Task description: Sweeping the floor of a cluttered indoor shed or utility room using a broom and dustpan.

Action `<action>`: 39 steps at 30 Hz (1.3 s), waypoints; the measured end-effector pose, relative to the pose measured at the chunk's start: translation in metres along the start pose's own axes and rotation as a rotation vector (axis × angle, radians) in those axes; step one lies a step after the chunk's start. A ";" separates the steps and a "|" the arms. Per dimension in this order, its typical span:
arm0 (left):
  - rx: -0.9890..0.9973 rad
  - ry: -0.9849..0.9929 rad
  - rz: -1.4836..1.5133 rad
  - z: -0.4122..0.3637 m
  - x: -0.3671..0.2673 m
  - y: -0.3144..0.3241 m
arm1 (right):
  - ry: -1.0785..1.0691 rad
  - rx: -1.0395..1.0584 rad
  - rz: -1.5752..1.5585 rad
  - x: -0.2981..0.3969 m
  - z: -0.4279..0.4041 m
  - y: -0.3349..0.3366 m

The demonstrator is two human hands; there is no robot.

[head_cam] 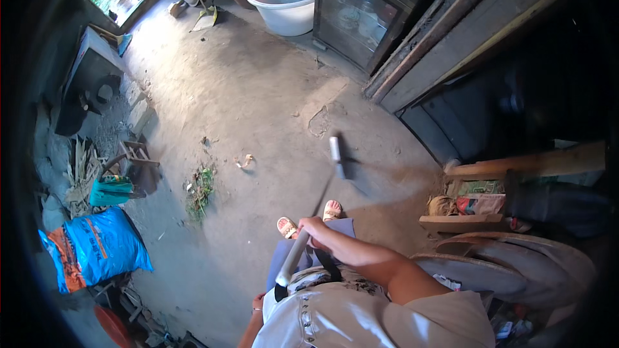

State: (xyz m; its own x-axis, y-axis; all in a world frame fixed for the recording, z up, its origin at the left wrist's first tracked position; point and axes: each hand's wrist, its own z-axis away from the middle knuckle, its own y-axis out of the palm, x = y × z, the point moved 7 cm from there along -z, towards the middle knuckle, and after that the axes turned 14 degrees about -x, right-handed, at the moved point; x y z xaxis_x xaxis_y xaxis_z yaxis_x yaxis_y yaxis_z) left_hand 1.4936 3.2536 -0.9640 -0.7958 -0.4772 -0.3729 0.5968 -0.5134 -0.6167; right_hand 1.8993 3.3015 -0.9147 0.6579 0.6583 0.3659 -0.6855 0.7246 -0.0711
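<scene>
My right hand [314, 232] grips the pale handle [292, 258] of a long-handled sweeping tool, likely a broom, held slanting before my body. Its thin shaft runs past my sandalled feet to a narrow head [335, 154], grey-white with a dark side, blurred over the floor. Low at my left side is my left hand [257, 302], a band at its wrist; its fingers are mostly hidden. To the left of the broom head, a small heap of green leaves and litter [199, 191] lies on the earthen floor [251, 101]. A curled light-coloured scrap [244, 161] is between them.
A blue plastic sack [104, 249], a small wooden stool [138, 153] and firewood [82, 176] line the left side. A white tub [285, 14] and a glass-fronted cabinet [358, 17] stand ahead. Round boards [469, 275] and a wooden shelf [462, 222] are close on my right.
</scene>
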 end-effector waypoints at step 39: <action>0.014 -0.495 0.667 -0.098 -0.031 -0.061 | 0.358 0.323 -0.531 0.071 0.105 -0.069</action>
State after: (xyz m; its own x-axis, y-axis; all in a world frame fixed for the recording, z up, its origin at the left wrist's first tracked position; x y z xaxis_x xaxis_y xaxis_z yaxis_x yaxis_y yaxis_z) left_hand 1.4722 3.3694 -0.9823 -0.1392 -0.9415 -0.3070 0.9310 -0.0187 -0.3647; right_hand 1.9606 3.2769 -0.7860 0.9522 0.3004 -0.0556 -0.2664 0.9055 0.3302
